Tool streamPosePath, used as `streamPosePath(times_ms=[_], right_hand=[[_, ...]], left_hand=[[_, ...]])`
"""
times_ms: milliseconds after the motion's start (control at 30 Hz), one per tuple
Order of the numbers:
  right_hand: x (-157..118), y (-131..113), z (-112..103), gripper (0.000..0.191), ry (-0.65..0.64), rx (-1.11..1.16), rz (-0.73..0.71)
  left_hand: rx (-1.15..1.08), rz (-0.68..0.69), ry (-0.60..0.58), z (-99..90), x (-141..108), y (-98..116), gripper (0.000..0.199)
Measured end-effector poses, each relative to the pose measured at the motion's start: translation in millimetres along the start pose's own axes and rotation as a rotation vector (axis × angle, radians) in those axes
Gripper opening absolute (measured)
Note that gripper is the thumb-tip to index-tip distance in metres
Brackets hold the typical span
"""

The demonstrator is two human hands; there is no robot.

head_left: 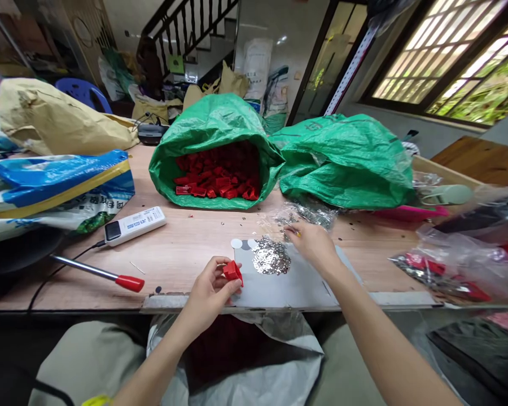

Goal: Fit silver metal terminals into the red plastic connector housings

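A red piece [232,272] is pinched by the left hand [211,286] — a small, indistinct item [295,231] by the right hand [313,243].

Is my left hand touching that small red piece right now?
Touching: the head view shows the left hand holding the red piece, with its thumb and fingers against the sides.

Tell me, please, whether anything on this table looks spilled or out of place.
Yes, slightly: a small dark piece lies alone near the front edge of the tabletop, left of the left hand and apart from the silver pile, so it looks strayed. The open green sack lies sideways, its red pieces inside the mouth.
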State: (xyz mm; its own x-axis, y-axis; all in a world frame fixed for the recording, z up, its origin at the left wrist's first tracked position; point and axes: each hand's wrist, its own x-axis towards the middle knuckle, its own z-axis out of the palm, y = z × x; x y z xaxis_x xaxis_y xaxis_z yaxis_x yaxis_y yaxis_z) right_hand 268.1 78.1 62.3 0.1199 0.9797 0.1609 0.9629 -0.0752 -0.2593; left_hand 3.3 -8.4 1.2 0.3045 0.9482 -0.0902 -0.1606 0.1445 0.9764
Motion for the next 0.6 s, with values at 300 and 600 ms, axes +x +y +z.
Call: streamPosePath(times_ms=[300, 600], right_hand=[[32.7, -0.1, 15.2, 0.011, -0.046, -0.137, -0.065], [-51.5, -65.2, 1.0, 0.028, -0.062, 0.792, -0.177]], left_hand=[[-0.309, 0.057, 0.03, -9.7, 0.2, 3.5, 0.049], [-0.319, 0.189, 0.121, -11.4, -2.5, -2.6, 0.043]])
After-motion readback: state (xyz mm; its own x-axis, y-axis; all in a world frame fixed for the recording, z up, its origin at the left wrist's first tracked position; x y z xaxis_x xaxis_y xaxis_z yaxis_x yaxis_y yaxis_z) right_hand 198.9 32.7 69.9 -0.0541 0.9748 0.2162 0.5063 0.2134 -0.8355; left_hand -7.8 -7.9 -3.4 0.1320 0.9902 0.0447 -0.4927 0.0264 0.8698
